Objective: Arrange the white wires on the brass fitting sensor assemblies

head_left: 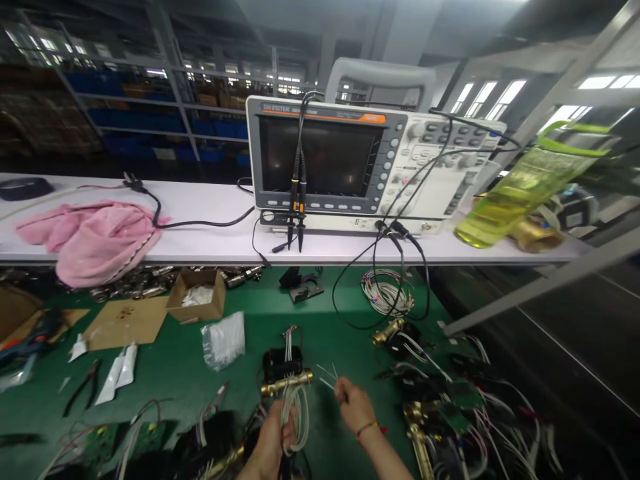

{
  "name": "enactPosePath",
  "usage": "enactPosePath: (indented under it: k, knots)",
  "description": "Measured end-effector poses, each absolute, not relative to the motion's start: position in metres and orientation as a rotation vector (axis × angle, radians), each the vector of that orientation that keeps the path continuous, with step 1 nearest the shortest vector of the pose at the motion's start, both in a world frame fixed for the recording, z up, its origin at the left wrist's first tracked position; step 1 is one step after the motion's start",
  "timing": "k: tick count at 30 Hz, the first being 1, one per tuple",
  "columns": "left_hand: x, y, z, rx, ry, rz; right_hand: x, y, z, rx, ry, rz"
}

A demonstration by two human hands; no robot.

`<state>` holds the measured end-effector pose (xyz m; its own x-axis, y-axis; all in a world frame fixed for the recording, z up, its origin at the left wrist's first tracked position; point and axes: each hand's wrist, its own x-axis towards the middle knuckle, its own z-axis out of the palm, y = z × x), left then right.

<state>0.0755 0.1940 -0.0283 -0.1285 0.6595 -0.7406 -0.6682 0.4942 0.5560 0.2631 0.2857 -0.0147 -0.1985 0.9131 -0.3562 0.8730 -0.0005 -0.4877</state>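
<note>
a dim workshop with tall metal racking (pixel 150 100) carrying blue bins runs along the back, and bright windows (pixel 480 97) show at the upper right. the near surface (pixel 175 373) is covered in a green mat. above it stands a white raised shelf (pixel 215 243).

on the shelf sits an oscilloscope (pixel 370 167) with a dark screen and a grey handle. an orange strip runs along its top edge with a brand line beside it, but the lettering is too blurred to read. two black probes (pixel 299 200) hang down over its screen. a crumpled pink cloth (pixel 95 237) lies to the left on the shelf, and a yellow-green bottle (pixel 520 193) lies tilted at the right end.

on the green mat are a small open cardboard box (pixel 196 295), a clear plastic bag (pixel 223 340), pliers (pixel 83 387) and a coil of wires (pixel 385 293). brass fittings and small green boards tangled in wire crowd the right side.

the left hand (pixel 270 443) is clenched round a white wire bundle (pixel 295 407) at the bottom centre. the bundle loops up to a brass fitting (pixel 287 383) with a black module (pixel 283 363) on top, just above the hand. the right hand (pixel 353 403), with a red and yellow bracelet (pixel 367 429) at the wrist, is just right of the fitting, its fingertips pinched on thin wire ends (pixel 327 377) that fan out toward it.
</note>
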Motion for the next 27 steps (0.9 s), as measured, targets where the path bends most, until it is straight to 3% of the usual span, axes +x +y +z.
enactPosePath:
  k: [11,27]
  knots:
    - [0.086,0.197,-0.034,-0.021,1.323,1.186,0.179,0.261,-0.003,-1.739,-2.272,1.287]
    - [0.091,0.206,-0.037,-0.146,1.236,1.281,0.181,0.270,-0.019,-1.605,-2.287,1.397]
